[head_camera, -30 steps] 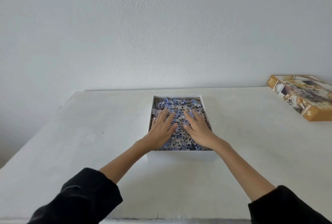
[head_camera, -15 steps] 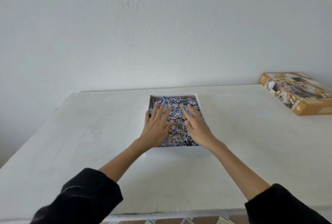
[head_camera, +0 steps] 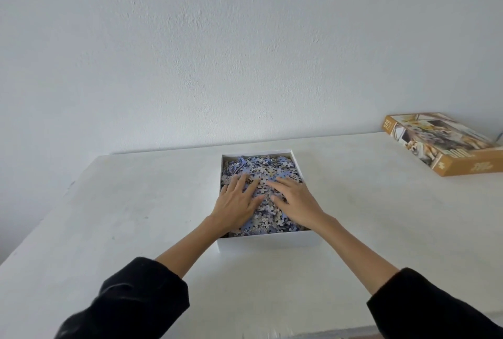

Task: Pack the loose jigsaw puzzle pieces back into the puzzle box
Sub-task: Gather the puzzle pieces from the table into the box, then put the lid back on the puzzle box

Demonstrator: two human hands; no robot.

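Pressing flat on the heap of jigsaw puzzle pieces, the left hand and the right hand lie side by side, palms down. Their fingers are straight and spread, and they grip nothing. The pieces under both palms are hidden, and the left fingertips blur into the pile.

The blue, white and grey pieces fill the white puzzle box base about to its rim; single pieces are too small to make out. The base sits on a white table.

Well to the right of the base and farther back lies the orange box lid, printed side up. Its picture, seemingly dogs, is soft, and its right end is cut off by the frame. Nearer than the base, black sleeves run out of the bottom edge. Behind the base rises a plain white wall.
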